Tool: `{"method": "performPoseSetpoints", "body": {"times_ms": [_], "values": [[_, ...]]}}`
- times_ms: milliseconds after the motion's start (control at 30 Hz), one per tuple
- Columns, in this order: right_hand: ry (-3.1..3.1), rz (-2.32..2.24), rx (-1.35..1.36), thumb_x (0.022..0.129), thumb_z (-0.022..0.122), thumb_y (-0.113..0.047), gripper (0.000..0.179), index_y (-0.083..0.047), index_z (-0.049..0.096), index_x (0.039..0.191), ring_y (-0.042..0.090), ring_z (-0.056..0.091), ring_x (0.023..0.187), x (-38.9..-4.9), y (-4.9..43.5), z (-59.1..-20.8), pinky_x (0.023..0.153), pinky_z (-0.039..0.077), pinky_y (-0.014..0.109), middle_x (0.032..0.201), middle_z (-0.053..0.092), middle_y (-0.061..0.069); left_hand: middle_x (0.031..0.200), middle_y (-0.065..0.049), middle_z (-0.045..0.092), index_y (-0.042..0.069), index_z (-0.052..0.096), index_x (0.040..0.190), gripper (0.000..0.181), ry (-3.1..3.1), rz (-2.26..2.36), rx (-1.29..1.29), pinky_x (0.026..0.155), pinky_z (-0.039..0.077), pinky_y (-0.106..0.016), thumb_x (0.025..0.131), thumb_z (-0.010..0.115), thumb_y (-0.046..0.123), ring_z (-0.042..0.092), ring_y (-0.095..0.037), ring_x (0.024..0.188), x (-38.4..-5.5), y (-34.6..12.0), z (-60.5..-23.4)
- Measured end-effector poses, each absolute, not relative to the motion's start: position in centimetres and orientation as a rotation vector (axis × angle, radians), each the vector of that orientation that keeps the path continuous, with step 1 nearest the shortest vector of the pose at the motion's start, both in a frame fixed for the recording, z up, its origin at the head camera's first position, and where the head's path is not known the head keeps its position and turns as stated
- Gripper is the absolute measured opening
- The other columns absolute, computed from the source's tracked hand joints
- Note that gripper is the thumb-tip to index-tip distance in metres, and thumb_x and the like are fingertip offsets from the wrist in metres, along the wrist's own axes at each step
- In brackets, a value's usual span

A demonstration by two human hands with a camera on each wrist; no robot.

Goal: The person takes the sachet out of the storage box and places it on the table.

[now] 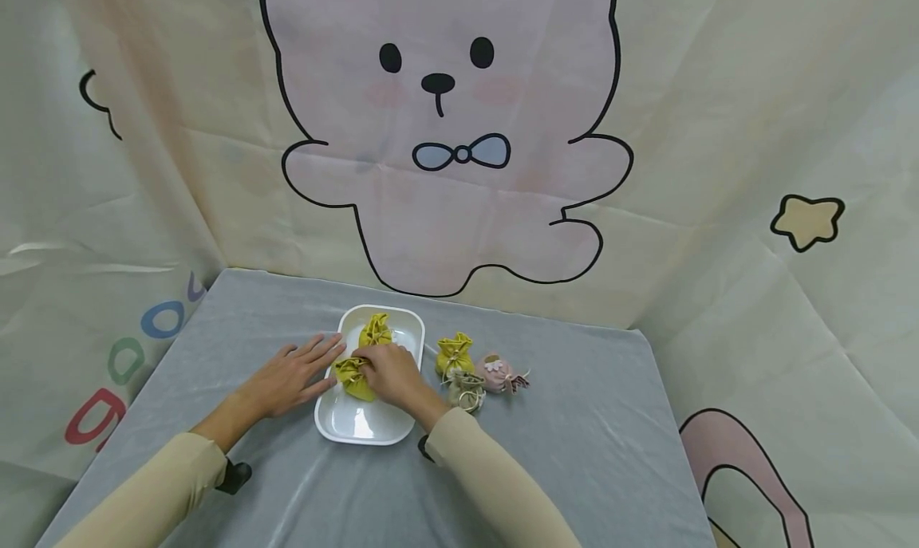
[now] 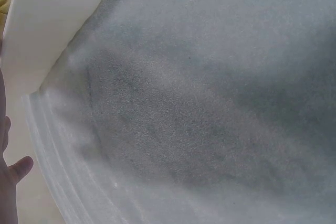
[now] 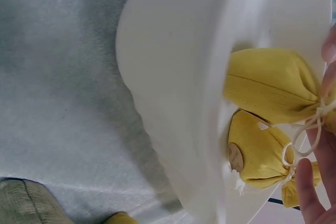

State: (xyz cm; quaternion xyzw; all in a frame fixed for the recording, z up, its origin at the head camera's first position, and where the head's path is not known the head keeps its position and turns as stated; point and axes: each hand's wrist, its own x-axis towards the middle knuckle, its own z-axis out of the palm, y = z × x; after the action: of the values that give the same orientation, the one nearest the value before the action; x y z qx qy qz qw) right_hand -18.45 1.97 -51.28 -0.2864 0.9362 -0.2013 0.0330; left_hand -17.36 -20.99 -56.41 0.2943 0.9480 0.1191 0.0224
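Observation:
A white tray [image 1: 352, 428] lies on the cloth, holding two yellow drawstring pouches. My right hand [image 1: 395, 376] reaches over it from the right and pinches the nearer yellow pouch [image 1: 353, 380] by its gathered neck. In the right wrist view, that pouch [image 3: 273, 85] shows its cream cord, and the other yellow pouch [image 3: 254, 150] lies beside it with a round tag. Farther back in the tray, the second pouch [image 1: 375, 330] is partly behind my right hand. My left hand [image 1: 294, 376], fingers straight, is at the tray's left edge; only part of it shows in the left wrist view.
Right of the tray stand another yellow pouch [image 1: 455, 354], a grey-green pouch [image 1: 467, 391] and a pink pouch [image 1: 497, 372], close together. A grey cloth [image 1: 574, 436] covers the table. Behind it hangs a printed bear curtain [image 1: 459, 229].

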Motion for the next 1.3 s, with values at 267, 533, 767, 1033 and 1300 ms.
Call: {"method": "performPoseSetpoints", "body": {"times_ms": [267,533,767,1033,1300], "values": [[2.962,-0.645,-0.904,0.093,0.068,-0.013,0.023,-0.018,0.076,0.114,0.013,0.07,0.092,-18.0,2.8,-50.9,0.077,0.054,0.03,0.105,0.075,-0.006,0.16,-0.009,0.033,0.014,0.035,0.156,0.067,2.941,0.344,0.899,0.102,0.036,-0.066,0.1,0.056,0.045,0.033,-0.036,0.144,-17.4,-20.9,-56.4],[3.018,-0.697,-0.969,0.093,0.069,-0.016,0.024,-0.017,0.075,0.116,0.009,0.07,0.093,-17.6,4.2,-49.9,0.08,0.054,0.027,0.106,0.075,-0.006,0.16,-0.009,0.033,0.014,0.036,0.156,0.067,2.945,0.337,0.912,0.102,0.035,-0.066,0.1,0.056,0.045,0.033,-0.036,0.144,-17.4,-21.0,-56.4],[3.018,-0.78,-0.988,0.093,0.07,-0.015,0.024,-0.016,0.075,0.116,0.005,0.066,0.078,-17.0,5.5,-48.5,0.07,0.052,0.024,0.105,0.076,-0.003,0.16,-0.01,0.034,0.013,0.037,0.155,0.066,2.949,0.335,0.931,0.102,0.036,-0.065,0.1,0.057,0.044,0.034,-0.036,0.144,-17.4,-21.0,-56.4],[3.081,-0.858,-0.976,0.092,0.071,-0.013,0.024,-0.014,0.075,0.115,0.006,0.062,0.07,-16.5,6.8,-48.1,0.064,0.05,0.027,0.104,0.076,0.0,0.16,-0.01,0.033,0.013,0.037,0.155,0.067,2.937,0.34,0.918,0.102,0.036,-0.065,0.099,0.058,0.043,0.033,-0.037,0.144,-17.4,-21.0,-56.5],[3.145,-1.068,-0.95,0.089,0.073,-0.007,0.024,-0.008,0.075,0.112,0.018,0.073,0.086,-16.1,8.5,-47.5,0.075,0.057,0.034,0.105,0.076,0.004,0.161,-0.01,0.032,0.013,0.036,0.156,0.066,2.928,0.352,0.921,0.103,0.034,-0.066,0.1,0.056,0.043,0.031,-0.037,0.145,-17.5,-21.0,-56.5]]}}
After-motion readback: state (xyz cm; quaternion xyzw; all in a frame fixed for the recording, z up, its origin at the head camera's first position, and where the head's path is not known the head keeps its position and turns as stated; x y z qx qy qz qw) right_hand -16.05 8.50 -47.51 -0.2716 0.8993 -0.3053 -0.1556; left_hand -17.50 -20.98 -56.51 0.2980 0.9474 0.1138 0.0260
